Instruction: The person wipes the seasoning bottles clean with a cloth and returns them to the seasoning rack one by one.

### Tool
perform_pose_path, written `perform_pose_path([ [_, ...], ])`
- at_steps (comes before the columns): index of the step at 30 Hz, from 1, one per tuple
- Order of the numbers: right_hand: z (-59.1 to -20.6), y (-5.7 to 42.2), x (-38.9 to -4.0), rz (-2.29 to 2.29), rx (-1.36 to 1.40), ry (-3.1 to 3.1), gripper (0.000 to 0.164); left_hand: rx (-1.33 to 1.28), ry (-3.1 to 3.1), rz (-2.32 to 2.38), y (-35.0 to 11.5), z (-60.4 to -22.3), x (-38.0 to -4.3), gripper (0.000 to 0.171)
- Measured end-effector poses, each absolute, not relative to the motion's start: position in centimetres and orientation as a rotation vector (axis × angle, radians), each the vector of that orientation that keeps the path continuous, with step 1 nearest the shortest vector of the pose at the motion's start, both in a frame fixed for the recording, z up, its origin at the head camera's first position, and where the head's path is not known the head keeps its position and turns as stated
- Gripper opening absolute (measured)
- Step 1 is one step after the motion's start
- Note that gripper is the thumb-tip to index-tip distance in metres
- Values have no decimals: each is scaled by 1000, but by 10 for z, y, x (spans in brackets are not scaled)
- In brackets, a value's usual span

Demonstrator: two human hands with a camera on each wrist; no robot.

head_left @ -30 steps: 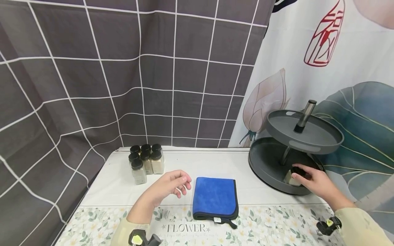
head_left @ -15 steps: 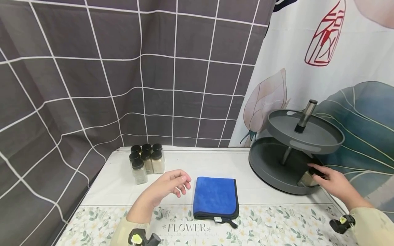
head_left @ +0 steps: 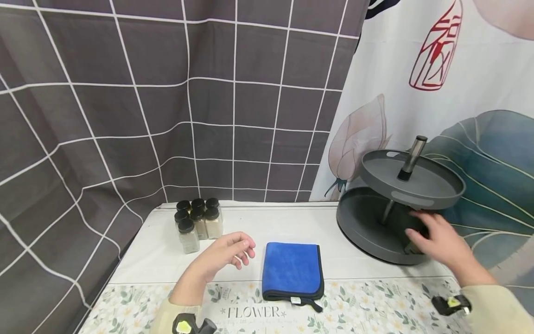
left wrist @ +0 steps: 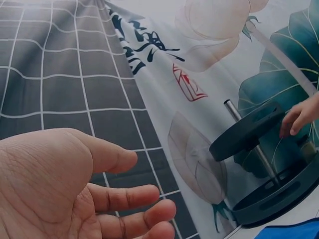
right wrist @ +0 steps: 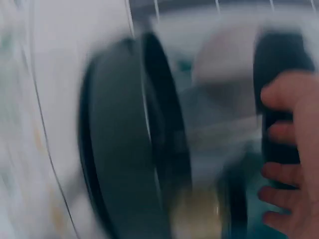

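My right hand [head_left: 442, 241] is at the right side of a dark grey two-tier tray stand, between the upper tray [head_left: 384, 171] and the lower tray [head_left: 360, 227]. Its fingers are spread apart and hold nothing. A spice jar [right wrist: 197, 214] with a dark lid stands in the lower tray, blurred in the right wrist view and apart from the fingers. In the head view the hand hides most of this jar. My left hand [head_left: 225, 253] hovers with loosely bent fingers, left of a folded blue cloth [head_left: 292, 269], touching nothing.
Several black-lidded spice jars [head_left: 198, 222] stand grouped at the table's back left. A floral mat [head_left: 346, 301] covers the front of the table. A dark checked curtain [head_left: 250, 102] and a white printed curtain [head_left: 375, 79] hang behind.
My right hand moved the jar rightward along the lower tray, then let go of it and lifted slightly up and away. The left hand has hardly moved.
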State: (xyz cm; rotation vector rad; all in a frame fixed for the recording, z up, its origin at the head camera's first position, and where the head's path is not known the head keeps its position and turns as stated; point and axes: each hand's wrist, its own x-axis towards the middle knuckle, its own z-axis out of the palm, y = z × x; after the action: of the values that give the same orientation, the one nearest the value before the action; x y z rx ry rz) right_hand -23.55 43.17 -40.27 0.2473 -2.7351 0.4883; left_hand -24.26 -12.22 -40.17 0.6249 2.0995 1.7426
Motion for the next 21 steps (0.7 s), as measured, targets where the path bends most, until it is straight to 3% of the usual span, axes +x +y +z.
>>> perform_pose_path([
  [3,-409,369,-236,378,503,-2579,32,479,2304,1747,-127,-404,-245,26],
  [6,-421,301,-229,373,740,-2599,29,216,2580,1794,-136,-405,-250,21],
  [9,-434,245,-221,371,923,-2752,39,-101,2829,1867,-150,-408,-256,21],
  [13,-447,198,-219,397,1050,-2980,65,-412,3073,1824,-169,-421,-266,46],
  [17,-453,178,-221,409,979,-3194,87,-557,3129,1706,-180,-438,-276,81],
  [21,-454,169,-221,369,935,-3281,98,-642,3070,1705,-186,-457,-284,88],
])
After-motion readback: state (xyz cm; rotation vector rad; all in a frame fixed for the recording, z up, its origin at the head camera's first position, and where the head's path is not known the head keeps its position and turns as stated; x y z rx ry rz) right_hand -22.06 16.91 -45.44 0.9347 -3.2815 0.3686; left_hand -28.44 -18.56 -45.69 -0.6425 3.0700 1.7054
